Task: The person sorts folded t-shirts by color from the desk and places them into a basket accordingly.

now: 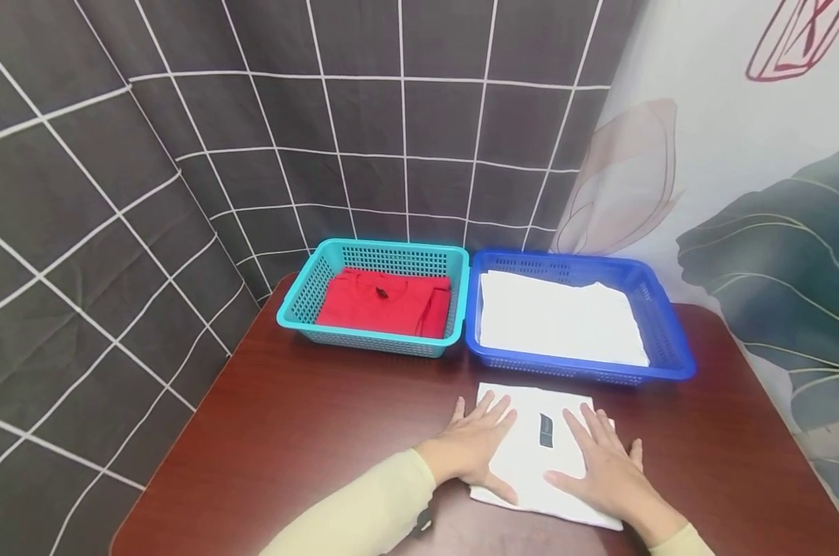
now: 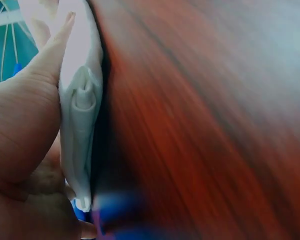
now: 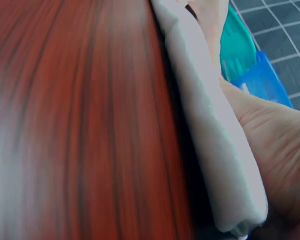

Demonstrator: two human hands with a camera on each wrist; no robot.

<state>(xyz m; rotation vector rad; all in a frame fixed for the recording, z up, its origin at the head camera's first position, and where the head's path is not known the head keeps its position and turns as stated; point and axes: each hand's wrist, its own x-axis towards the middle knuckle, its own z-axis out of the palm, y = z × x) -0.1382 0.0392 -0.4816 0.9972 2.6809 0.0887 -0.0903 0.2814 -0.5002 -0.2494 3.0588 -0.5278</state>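
A folded white shirt (image 1: 530,471) with a dark label patch lies on the table in front of the person. The left hand (image 1: 476,444) rests on its left side with fingers spread, and the right hand (image 1: 603,467) lies likewise on its right side. In the left wrist view, the layered, rolled-in edge of the white shirt (image 2: 80,107) shows beside the left hand (image 2: 22,130). The right wrist view shows a smooth rounded fold of the shirt (image 3: 210,125) along the right hand (image 3: 275,145).
At the back of the brown table (image 1: 308,417), a turquoise basket (image 1: 370,340) holds a folded red garment (image 1: 384,305). Right beside it, a blue basket (image 1: 669,332) contains folded white cloth (image 1: 558,316). A dark gridded curtain (image 1: 363,116) hangs behind and to the left.
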